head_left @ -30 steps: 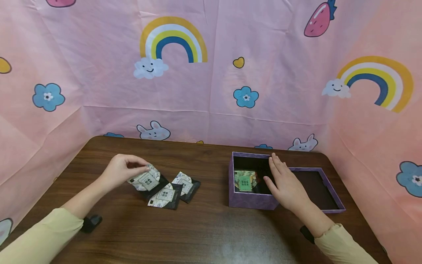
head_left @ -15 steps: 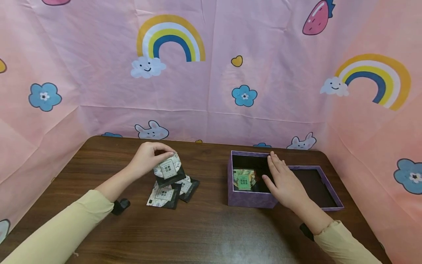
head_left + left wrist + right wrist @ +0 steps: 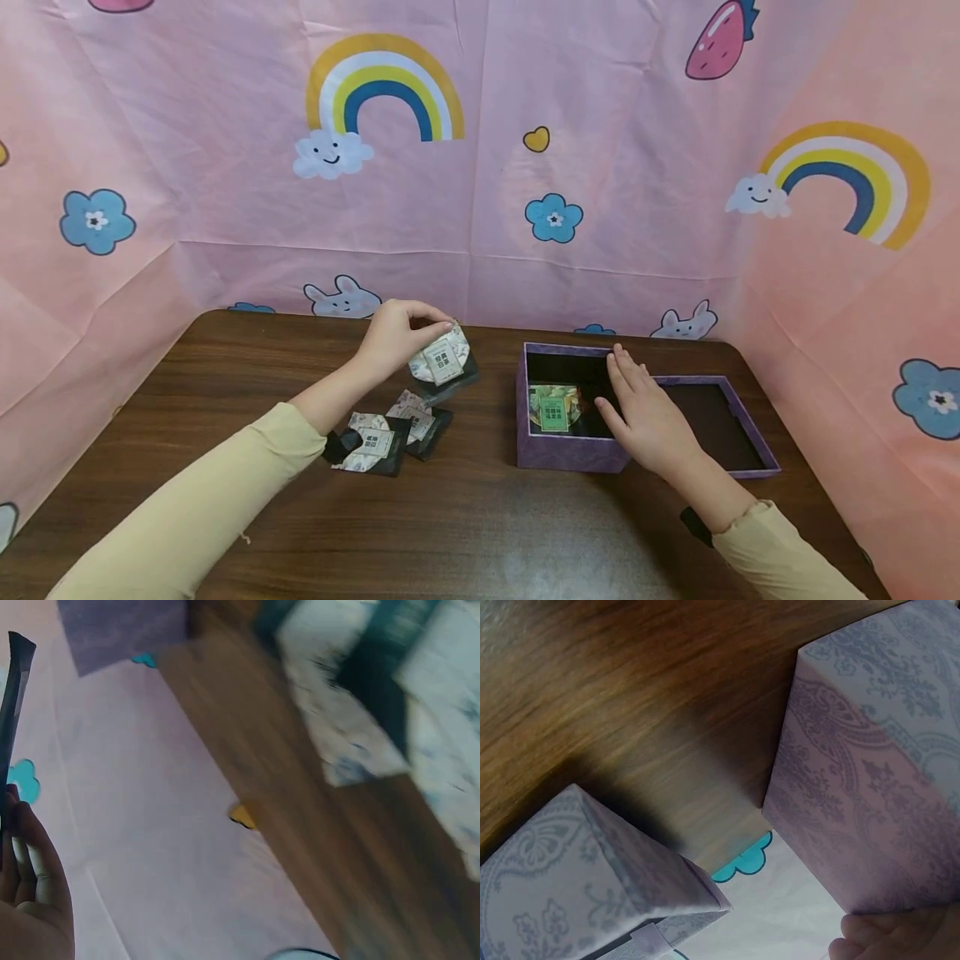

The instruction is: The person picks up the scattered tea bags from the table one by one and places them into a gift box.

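Note:
My left hand (image 3: 392, 340) pinches a black-and-white tea bag packet (image 3: 442, 360) by its upper edge, above the table. The left wrist view shows this packet (image 3: 15, 712) almost edge-on, over the fingers. Below it, two similar packets, one on the left (image 3: 375, 443) and one on the right (image 3: 422, 425), lie on the table. My right hand (image 3: 651, 417) rests with extended fingers along the right wall of an open purple box (image 3: 573, 452). Inside the box, at its left, lies a packet with a green label (image 3: 555, 412). The right wrist view shows fingertips (image 3: 892, 936) against the patterned box wall (image 3: 870, 787).
A shallow purple lid (image 3: 753, 429), dark inside, lies right of the box, partly behind my right hand. The brown wooden table (image 3: 465, 533) ends at a pink printed cloth (image 3: 480, 208) behind and at both sides.
My left hand has lifted its packet from the left and carried it rightward over the other two, toward the box. My right hand has stayed at the box.

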Tool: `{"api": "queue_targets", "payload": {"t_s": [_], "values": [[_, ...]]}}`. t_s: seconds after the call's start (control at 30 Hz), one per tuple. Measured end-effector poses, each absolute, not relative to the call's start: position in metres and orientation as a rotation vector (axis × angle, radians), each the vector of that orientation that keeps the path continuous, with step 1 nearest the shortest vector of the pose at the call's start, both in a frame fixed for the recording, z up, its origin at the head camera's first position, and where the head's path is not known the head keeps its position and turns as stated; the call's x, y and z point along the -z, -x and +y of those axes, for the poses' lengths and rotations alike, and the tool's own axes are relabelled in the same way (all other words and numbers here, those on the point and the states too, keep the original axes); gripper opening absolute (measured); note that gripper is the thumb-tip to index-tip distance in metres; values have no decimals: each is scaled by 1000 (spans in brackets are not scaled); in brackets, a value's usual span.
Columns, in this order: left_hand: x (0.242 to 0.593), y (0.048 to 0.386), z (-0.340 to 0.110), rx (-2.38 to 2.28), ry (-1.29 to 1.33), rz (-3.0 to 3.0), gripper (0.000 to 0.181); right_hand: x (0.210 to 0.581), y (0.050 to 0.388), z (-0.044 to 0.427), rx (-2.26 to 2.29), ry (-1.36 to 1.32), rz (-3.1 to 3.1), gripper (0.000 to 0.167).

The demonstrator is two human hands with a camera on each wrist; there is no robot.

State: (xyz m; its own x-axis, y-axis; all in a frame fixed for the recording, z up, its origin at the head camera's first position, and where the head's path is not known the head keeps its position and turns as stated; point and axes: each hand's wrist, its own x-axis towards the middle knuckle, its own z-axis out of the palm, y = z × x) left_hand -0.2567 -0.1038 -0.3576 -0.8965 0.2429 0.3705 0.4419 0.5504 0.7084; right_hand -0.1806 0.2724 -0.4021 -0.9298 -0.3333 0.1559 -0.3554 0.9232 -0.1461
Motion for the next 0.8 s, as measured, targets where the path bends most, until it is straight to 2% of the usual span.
{"api": "queue_targets", "payload": {"t_s": [0.4,0.8], "values": [[334,269,-33,1368,678,-2554,13,403,181,273,-262,-524,-2955,73],[339,266,25,1331,823,-2575,14,403,180,272,-263,-525,-2947,74]]}}
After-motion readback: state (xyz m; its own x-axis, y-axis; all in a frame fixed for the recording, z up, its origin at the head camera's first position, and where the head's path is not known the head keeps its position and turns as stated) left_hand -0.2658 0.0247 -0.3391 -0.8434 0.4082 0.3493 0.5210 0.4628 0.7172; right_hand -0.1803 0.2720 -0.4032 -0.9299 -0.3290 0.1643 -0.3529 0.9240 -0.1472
